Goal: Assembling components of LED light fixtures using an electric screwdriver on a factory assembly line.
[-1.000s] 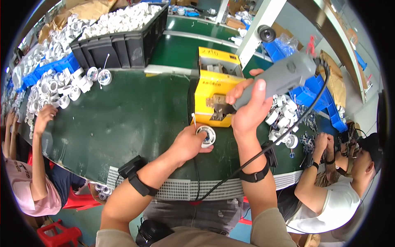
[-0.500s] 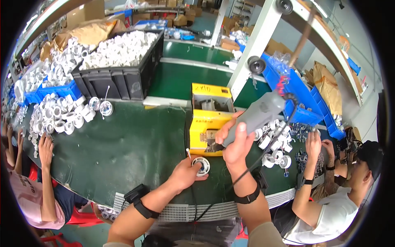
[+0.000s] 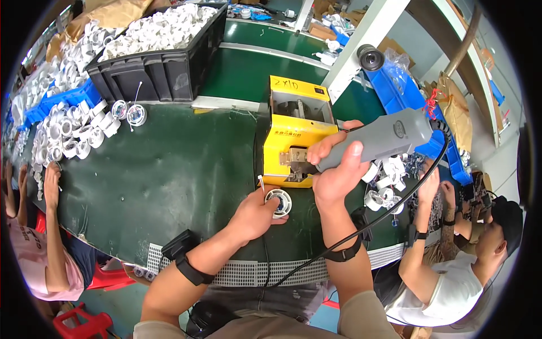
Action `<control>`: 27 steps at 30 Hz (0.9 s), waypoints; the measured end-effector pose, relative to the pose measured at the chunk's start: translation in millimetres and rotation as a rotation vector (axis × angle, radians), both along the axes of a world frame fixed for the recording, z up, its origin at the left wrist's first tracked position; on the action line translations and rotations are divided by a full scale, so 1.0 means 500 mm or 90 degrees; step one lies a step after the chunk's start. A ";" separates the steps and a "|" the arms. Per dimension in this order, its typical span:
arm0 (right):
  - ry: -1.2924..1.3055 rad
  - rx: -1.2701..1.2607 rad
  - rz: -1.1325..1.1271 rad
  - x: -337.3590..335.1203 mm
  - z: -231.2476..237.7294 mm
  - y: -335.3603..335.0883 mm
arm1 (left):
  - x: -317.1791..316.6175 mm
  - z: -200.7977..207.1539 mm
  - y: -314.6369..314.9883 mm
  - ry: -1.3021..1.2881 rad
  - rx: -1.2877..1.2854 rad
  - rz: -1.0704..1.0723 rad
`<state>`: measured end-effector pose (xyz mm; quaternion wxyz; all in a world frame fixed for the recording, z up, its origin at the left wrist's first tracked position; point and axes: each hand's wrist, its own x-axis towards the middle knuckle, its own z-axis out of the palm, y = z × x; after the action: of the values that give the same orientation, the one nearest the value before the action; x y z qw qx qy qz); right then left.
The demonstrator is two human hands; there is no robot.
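My right hand point(image 3: 341, 175) is wrapped round a grey electric screwdriver point(image 3: 389, 135) with a coiled black cable. The screwdriver lies tilted, its nose against the front of a yellow screw feeder point(image 3: 285, 135); my fingers hide part of the nose, and I cannot tell whether the bit touches a screw. In my left hand point(image 3: 254, 214), a round white plastic housing point(image 3: 286, 196) with a small circuit board inside is held between thumb and fingers, just below the feeder. A short white wire end point(image 3: 261, 181) sticks up beside it.
White round housings point(image 3: 70, 130) are heaped at the left, behind them a black crate point(image 3: 141, 76) of white parts. More housings point(image 3: 387, 181) lie right of the feeder, near blue bins point(image 3: 395, 93). Co-workers sit on both sides. The black cable point(image 3: 367, 226) crosses my right forearm.
The whole scene sits higher in the picture as my head view shifts. The screwdriver has swung to a flatter tilt, its rear end further right. Both hands keep their hold.
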<state>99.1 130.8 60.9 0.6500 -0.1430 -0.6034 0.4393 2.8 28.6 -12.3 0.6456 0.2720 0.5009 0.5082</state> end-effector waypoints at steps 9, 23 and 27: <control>-0.043 -0.045 0.018 0.016 -0.001 -0.038 | 0.001 -0.009 0.000 -0.002 -0.012 -0.004; -0.016 -0.111 0.076 0.023 -0.046 -0.101 | -0.001 0.007 0.002 0.037 -0.012 -0.013; -0.027 -0.116 0.081 0.020 -0.048 -0.107 | -0.002 0.009 -0.001 0.022 0.007 -0.020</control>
<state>109.2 77.5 37.1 0.5920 -0.1721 -0.5828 0.5294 1.6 28.2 -7.6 0.6432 0.2922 0.5047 0.4961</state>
